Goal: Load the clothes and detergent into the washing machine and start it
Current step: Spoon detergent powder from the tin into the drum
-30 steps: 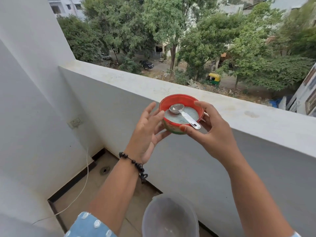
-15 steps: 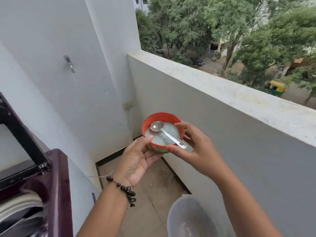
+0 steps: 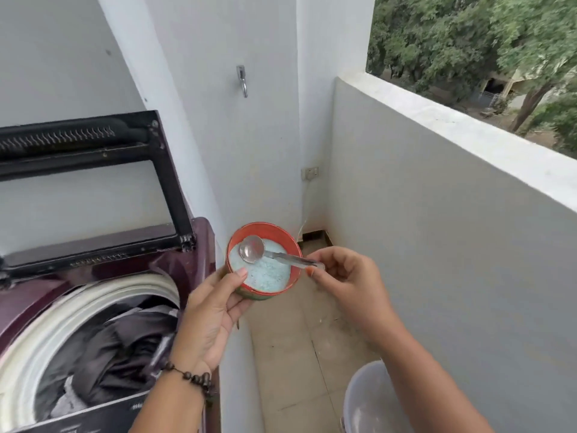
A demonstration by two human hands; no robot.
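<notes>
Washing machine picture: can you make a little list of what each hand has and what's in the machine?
left hand: holds the red tub of blue-white powder
right hand: pinches the handle of the metal spoon
spoon bowl: over the powder, looks empty
washing machine: lid up, dark clothes inside
bucket: on the floor, lower right

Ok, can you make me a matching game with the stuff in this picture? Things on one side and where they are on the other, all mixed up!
Things:
1. Spoon
2. Dark clothes
3. Red bowl
4. Bucket

Places:
A. On the floor by the balcony wall
B. Held in the left hand
C. Inside the washing machine
D. Handle pinched by the right hand, scoop over the powder

Pairs: 1-D, 2-C, 3-B, 4-A
</notes>
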